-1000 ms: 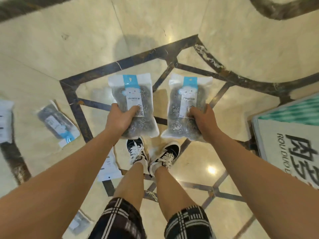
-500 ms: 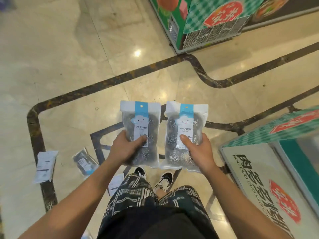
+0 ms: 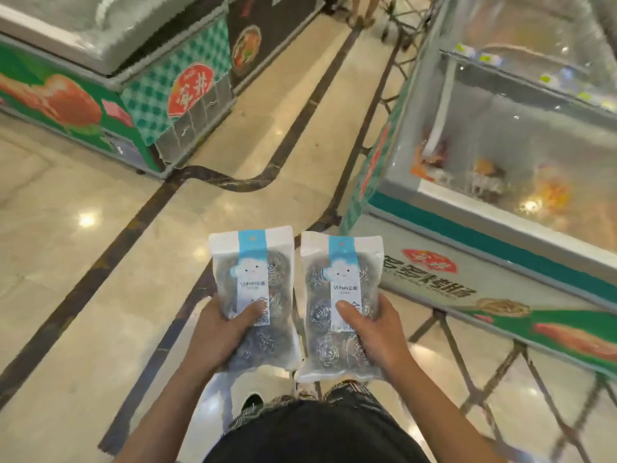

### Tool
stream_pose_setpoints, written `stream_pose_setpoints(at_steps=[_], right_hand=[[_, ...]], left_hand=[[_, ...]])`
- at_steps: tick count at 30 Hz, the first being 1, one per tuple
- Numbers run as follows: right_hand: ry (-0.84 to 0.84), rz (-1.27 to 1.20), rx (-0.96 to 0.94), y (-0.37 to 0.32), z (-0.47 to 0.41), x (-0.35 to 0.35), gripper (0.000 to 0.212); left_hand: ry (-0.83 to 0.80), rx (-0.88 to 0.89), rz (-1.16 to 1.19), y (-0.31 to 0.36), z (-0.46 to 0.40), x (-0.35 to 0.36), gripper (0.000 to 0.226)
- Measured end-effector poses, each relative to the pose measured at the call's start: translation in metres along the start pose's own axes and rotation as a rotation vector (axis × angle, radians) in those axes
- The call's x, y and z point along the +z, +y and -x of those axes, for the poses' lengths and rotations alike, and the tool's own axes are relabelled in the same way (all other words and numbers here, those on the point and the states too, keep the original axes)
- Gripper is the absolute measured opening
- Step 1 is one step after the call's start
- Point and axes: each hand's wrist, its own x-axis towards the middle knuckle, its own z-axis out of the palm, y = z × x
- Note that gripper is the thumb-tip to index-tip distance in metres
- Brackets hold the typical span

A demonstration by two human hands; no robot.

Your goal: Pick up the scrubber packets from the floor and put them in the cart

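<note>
I hold two clear scrubber packets upright, side by side, in front of my waist. Each has a blue and white label with a cloud face and steel wool balls inside. My left hand (image 3: pixel 220 332) grips the lower half of the left packet (image 3: pixel 255 289), thumb across its front. My right hand (image 3: pixel 374 332) grips the right packet (image 3: pixel 337 295) the same way. A wire shape at the far top, maybe a cart (image 3: pixel 400 15), is blurred. No packets on the floor are in view.
A glass-topped chest freezer (image 3: pixel 500 162) stands close on my right. Another freezer with green and red panels (image 3: pixel 117 95) stands at the far left. A marble aisle (image 3: pixel 273 128) with dark inlay lines runs between them. Someone's legs (image 3: pixel 360 11) show at the top.
My view has swung up from the floor to the aisle ahead. The packets lying on the floor have dropped out of sight. Both hands keep their packets and hold them closer together.
</note>
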Motion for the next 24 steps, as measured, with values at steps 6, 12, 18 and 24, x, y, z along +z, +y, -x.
stream_pose_setpoints(at_steps=[6,12,18,24], right_hand=[[0.307,-0.152,0.141,0.053,0.074,-0.047,0.06],[0.605,-0.32,0.229,0.11,0.15,-0.103,0.042],[0.881,-0.494,0.294,0.19,0.23,-0.172,0.025],[1.135,-0.699,0.379,0.279,0.312,-0.245,0.036]], left_hand=[[-0.35,0.032,-0.165,0.009,-0.001,0.06,0.03],[-0.575,0.108,-0.309,0.015,0.039,0.147,0.017],[-0.817,0.202,-0.52,0.01,0.105,0.257,0.047],[-1.057,0.329,-0.668,0.009,0.203,0.401,0.037]])
